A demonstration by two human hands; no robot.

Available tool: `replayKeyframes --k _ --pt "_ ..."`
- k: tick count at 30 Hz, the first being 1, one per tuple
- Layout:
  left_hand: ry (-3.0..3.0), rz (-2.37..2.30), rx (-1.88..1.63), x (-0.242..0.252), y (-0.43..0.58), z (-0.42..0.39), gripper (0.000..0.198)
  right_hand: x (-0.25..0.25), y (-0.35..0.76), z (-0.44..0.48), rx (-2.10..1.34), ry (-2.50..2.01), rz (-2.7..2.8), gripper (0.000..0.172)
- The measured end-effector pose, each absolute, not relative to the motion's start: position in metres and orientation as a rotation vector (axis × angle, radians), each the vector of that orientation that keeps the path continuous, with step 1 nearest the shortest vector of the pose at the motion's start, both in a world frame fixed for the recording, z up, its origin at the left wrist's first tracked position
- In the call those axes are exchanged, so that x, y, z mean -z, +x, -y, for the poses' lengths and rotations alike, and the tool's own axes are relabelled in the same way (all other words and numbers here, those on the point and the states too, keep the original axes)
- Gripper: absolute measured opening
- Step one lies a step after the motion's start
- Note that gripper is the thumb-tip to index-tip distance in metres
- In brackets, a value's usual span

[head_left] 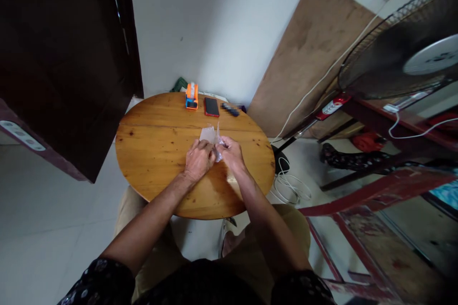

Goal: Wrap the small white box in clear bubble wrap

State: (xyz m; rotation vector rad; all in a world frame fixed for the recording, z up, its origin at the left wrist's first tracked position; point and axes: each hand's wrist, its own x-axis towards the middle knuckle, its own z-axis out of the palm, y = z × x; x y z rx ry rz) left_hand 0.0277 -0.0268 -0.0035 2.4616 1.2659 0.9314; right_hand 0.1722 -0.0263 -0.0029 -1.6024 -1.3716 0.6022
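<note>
Near the middle of the round wooden table (153,157), both hands meet at a small whitish flat piece (207,133) with crinkled clear plastic film (218,153) at its right side. My left hand (199,158) lies over the near end of the flat piece, its fingers curled in toward the film. With thumb and fingers closed, my right hand (231,151) pinches the film. A thin strip of it sticks up between the hands. What lies beneath my left fingers is hidden.
At the table's back stand an orange and blue tape dispenser (192,96), a phone with a red edge (211,107) and a blurred dark object (231,109). A large fan (400,52), a red chair (358,202) and coiled white cable (289,188) are on the right.
</note>
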Motion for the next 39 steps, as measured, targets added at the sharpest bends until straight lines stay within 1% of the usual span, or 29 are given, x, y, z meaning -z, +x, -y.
replayKeyframes --k 3,4,6,8,9,11,13,15,17,20,22,24,26,29,30,32,34,37,39 --pt "2.369 -1.243 -0.942 0.003 0.029 0.027 0.024 0.000 0.167 0.030 -0.641 -1.621 1.343 0.037" --pt "2.320 -1.240 -0.953 0.003 0.029 0.028 0.029 -0.002 0.166 0.033 -0.666 -1.624 1.346 0.041" --pt "2.194 -1.239 -0.983 0.004 0.029 0.028 0.049 -0.007 0.166 0.040 -0.748 -1.621 1.376 0.047" --pt "2.039 -1.233 -1.012 0.004 0.029 0.028 0.066 -0.014 0.169 0.046 -0.842 -1.603 1.428 0.049" --pt "1.949 -1.220 -1.019 0.004 0.029 0.027 0.071 -0.017 0.171 0.049 -0.880 -1.591 1.465 0.049" --pt "1.749 -1.177 -1.018 0.004 0.028 0.024 0.075 -0.023 0.174 0.051 -0.909 -1.556 1.579 0.052" --pt "1.558 -1.145 -1.017 0.003 0.026 0.020 0.071 -0.027 0.175 0.051 -0.857 -1.543 1.739 0.057" --pt "1.466 -1.143 -1.018 0.002 0.024 0.018 0.061 -0.030 0.171 0.049 -0.725 -1.586 1.903 0.061" --pt "1.498 -1.191 -1.019 0.002 0.022 0.018 0.051 -0.033 0.163 0.049 -0.532 -1.684 2.028 0.065" --pt "1.664 -1.300 -1.019 0.004 0.023 0.020 0.046 -0.037 0.156 0.049 -0.342 -1.770 2.124 0.069" --pt "1.757 -1.346 -1.020 0.006 0.026 0.020 0.042 -0.040 0.159 0.048 -0.395 -1.720 2.141 0.071" --pt "1.805 -1.361 -1.009 0.008 0.029 0.020 0.040 -0.040 0.169 0.045 -0.570 -1.628 2.101 0.072" --pt "1.820 -1.365 -0.989 0.010 0.032 0.019 0.042 -0.039 0.181 0.040 -0.701 -1.559 1.987 0.066" --pt "1.841 -1.371 -0.996 0.012 0.034 0.020 0.044 -0.030 0.196 0.031 -0.668 -1.496 1.814 0.050" --pt "1.857 -1.370 -1.022 0.012 0.034 0.021 0.045 -0.025 0.199 0.028 -0.648 -1.477 1.790 0.047" --pt "1.917 -1.363 -1.079 0.012 0.033 0.024 0.048 -0.014 0.199 0.022 -0.659 -1.465 1.790 0.047" --pt "2.021 -1.342 -1.088 0.011 0.031 0.027 0.050 -0.004 0.196 0.015 -0.701 -1.468 1.803 0.050" --pt "2.197 -1.298 -1.014 0.009 0.028 0.029 0.043 0.006 0.194 0.008 -0.749 -1.414 1.767 0.052" --pt "2.258 -1.293 -0.977 0.008 0.026 0.030 0.037 0.007 0.198 0.004 -0.705 -1.390 1.655 0.046"
